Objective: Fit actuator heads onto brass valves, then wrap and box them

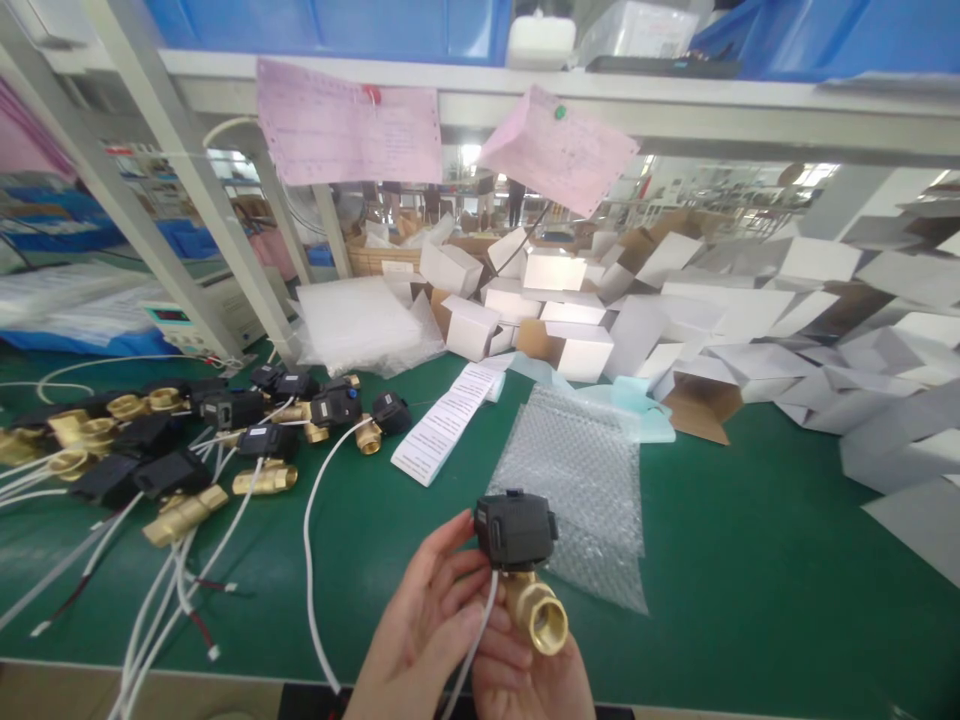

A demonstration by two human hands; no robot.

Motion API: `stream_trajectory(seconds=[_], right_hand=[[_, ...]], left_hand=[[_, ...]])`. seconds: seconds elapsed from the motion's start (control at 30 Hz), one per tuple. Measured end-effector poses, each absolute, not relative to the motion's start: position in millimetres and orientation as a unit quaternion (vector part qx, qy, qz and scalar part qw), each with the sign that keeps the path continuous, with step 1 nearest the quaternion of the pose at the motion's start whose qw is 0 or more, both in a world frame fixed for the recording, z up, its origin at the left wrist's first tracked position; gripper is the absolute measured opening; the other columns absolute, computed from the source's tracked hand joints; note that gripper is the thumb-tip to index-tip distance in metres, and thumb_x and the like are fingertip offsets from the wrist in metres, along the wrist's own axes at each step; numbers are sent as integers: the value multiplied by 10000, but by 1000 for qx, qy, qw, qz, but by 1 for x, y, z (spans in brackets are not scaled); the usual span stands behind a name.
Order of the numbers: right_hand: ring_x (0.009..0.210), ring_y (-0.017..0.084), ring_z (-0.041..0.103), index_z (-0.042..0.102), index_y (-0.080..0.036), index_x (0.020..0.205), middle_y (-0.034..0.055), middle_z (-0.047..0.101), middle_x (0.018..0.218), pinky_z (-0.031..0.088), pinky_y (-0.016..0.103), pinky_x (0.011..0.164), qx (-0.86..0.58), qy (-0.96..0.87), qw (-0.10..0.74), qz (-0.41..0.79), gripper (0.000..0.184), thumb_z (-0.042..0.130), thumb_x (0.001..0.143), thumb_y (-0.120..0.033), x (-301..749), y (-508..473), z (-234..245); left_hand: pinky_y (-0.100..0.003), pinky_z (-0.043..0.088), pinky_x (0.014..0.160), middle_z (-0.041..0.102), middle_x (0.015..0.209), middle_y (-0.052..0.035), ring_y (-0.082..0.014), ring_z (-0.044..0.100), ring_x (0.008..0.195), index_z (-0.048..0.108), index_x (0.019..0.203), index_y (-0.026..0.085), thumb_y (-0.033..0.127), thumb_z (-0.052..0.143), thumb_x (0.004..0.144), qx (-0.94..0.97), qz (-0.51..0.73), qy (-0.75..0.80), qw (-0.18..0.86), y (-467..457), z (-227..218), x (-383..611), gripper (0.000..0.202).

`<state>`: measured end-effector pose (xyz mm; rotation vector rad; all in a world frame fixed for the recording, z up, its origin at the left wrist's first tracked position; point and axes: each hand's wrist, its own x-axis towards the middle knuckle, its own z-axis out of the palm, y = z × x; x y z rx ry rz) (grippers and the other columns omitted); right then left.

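Near the front edge of the bench, a motorized ball valve (pixel 517 530) with a black actuator and a brass body is held up in both hands. My left hand (pixel 439 610) is closed at its left side, fingers against the black housing and the white cable (pixel 484 610). Below the brass body, my right hand (pixel 529 670) cups it, partly hidden by the valve. The brass port faces toward me. Just behind lies a sheet of bubble wrap (pixel 577 480) on the green bench top.
Several more valves (pixel 180 510) with white cables crowd the left side. A strip of printed labels (pixel 450 425) lies mid-bench. White boxes (pixel 577 345) are piled along the back and right, beside a stack of foam sheets (pixel 360 320). A shelf beam (pixel 675 115) crosses above.
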<state>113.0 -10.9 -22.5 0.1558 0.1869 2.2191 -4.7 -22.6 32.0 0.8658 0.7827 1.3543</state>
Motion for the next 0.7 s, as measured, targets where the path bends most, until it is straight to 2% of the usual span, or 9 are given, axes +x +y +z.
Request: stream_trajectory(seconds=[0.17,0.27,0.37,0.43,0.5,0.57,0.63,0.7], right_hand=[[562,45,570,713,-59,866,-35,575,691,450,93,507,62,69,449,889,271,977,807,-81,112,-12,-15],[584,64,567,719,-99,837,-41,553,669,455,84,513,14,52,470,881,292,1000,761,-111,112,-14,-21],[738,123,608,712,-155,813,-11,588,737,528,124,638,-59,32,492,868,330,1021,720,-224,111,-16,-39],[811,158,616,727,-164,847,12,605,770,551,164,696,-97,14,509,855,327,994,767,-336,109,-17,-50],[766,165,609,750,-153,900,25,621,777,541,173,641,-108,0,533,839,336,950,829,-413,107,-19,-53],[677,144,590,768,-131,950,38,656,815,507,164,562,-101,-2,541,835,335,931,866,-411,106,-20,-46],[639,123,587,778,-118,984,52,694,881,489,153,539,-107,0,534,839,334,953,855,-370,107,-21,-32],[705,144,635,785,-138,1000,68,718,952,509,166,576,-141,-7,534,833,364,995,800,-359,109,-22,-17]], left_hand=[[-363,544,1060,644,1401,-102,-290,636,1243,681,1319,300,351,764,902,364,602,354,616,-23,32,-3,429],[-344,546,1049,654,1388,-97,-287,637,1238,690,1307,296,355,769,896,361,603,364,611,-22,32,-3,423],[-312,558,1018,664,1380,-89,-278,644,1230,701,1289,291,351,776,891,353,609,372,604,-21,31,-3,409],[-294,570,991,669,1377,-85,-274,652,1219,709,1274,279,349,787,880,344,616,376,601,-20,31,-3,407],[-268,568,979,673,1373,-78,-271,645,1238,718,1252,269,342,808,859,326,615,388,604,-20,31,-3,410],[-247,555,987,675,1373,-69,-272,611,1293,722,1235,267,345,831,834,304,611,407,608,-20,32,-4,423],[-247,539,1011,675,1375,-62,-280,573,1341,718,1234,268,375,847,812,287,607,422,609,-19,32,-4,454],[-264,523,1043,678,1369,-62,-289,563,1351,714,1235,265,428,865,783,273,607,433,608,-19,32,-5,504]])
